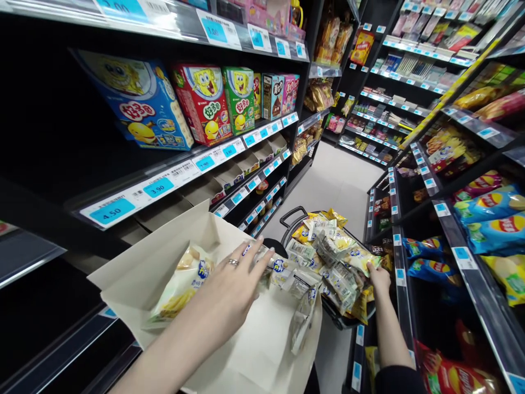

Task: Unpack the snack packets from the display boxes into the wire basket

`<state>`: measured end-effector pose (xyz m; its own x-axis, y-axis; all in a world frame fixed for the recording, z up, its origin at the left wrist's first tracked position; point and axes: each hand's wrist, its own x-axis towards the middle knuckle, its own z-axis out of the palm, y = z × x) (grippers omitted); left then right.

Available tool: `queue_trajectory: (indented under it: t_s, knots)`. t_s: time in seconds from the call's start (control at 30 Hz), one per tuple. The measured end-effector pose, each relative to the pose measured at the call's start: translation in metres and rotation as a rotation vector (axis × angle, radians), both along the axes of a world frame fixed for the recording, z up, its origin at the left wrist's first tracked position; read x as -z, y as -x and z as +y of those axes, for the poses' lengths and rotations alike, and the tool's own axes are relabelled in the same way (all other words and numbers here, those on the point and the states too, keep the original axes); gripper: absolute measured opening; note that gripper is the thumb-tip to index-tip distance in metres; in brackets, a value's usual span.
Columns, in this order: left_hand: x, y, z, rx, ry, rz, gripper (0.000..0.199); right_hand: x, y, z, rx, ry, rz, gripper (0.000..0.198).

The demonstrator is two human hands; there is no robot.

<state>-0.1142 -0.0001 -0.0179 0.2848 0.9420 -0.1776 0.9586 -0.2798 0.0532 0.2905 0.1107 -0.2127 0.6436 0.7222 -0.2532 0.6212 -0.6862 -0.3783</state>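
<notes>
My left hand [240,273], with a ring on one finger, reaches over an open cardboard box [262,350]. Its fingers are stretched out and lie on small upright snack bags [279,271] by the box's far side. Another snack bag [184,279], pale with a yellow picture, leans inside the box's left end. Beyond the box, a black basket [342,320] is heaped with similar silver, white and yellow bags [324,249]. At the heap's right side, my right hand [380,280] pinches the edge of a pale yellow snack bag [361,257].
To the left, a shelf holds blue [143,104], red [205,104] and green [240,101] snack boxes, with price labels along its edge. Racks of chip bags [496,230] line the right side. Pale floor [340,169] runs between them toward a back shelf [394,98].
</notes>
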Motion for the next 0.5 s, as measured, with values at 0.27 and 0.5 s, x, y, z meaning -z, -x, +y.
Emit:
queue_trajectory:
  t_s: [0.27,0.5]
  knots:
    - [0.015,-0.001,0.018,-0.001,-0.009,0.098,0.071,-0.012,-0.006,-0.014,0.044,0.179,-0.100,0.046]
    - [-0.001,-0.012,0.027,-0.064,-0.065,0.148,0.051,-0.034,-0.013,-0.048,-0.096,0.009,-0.101,0.041]
